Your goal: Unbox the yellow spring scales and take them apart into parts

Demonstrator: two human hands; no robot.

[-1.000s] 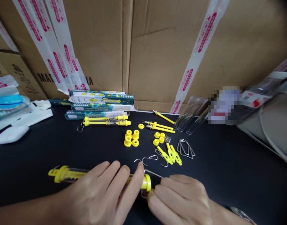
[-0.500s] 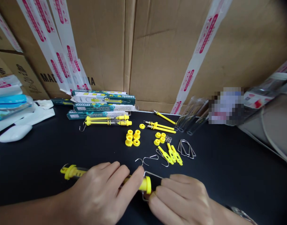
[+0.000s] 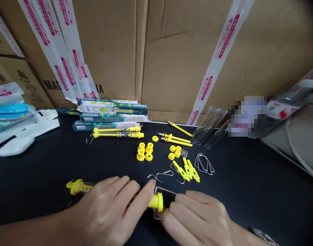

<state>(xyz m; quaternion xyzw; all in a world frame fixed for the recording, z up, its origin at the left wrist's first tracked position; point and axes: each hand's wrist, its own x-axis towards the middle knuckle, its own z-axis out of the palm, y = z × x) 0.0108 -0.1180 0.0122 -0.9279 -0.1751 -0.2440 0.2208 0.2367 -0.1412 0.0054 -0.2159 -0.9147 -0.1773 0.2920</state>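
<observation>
My left hand (image 3: 115,208) is closed around a clear tube with yellow ends (image 3: 157,202), lying roughly level near the table's front. Its far left end carries a yellow collar and tip. My right hand (image 3: 199,218) is closed on a bent metal wire handle (image 3: 166,190), whose two ends meet the tube beside the right yellow cap. The right fingertips touch or nearly touch that cap. Just beyond my hands lie thin metal hooks (image 3: 164,173) and yellow slotted pieces (image 3: 187,169). The palm sides of both hands are hidden.
Finished-looking yellow tubes (image 3: 117,134) lie before stacked green boxes (image 3: 112,118). Yellow caps (image 3: 141,154), small rings (image 3: 172,148), springs (image 3: 184,153), yellow rods (image 3: 179,139), wire handles (image 3: 203,163) and clear tubes (image 3: 210,131) spread rightward. White mouse-like object (image 3: 15,146) sits left; cardboard (image 3: 166,68) stands behind.
The right yellow cap and the wire handle have shifted slightly left. Both hands keep nearly the same pose, with the left fingers moved a little left.
</observation>
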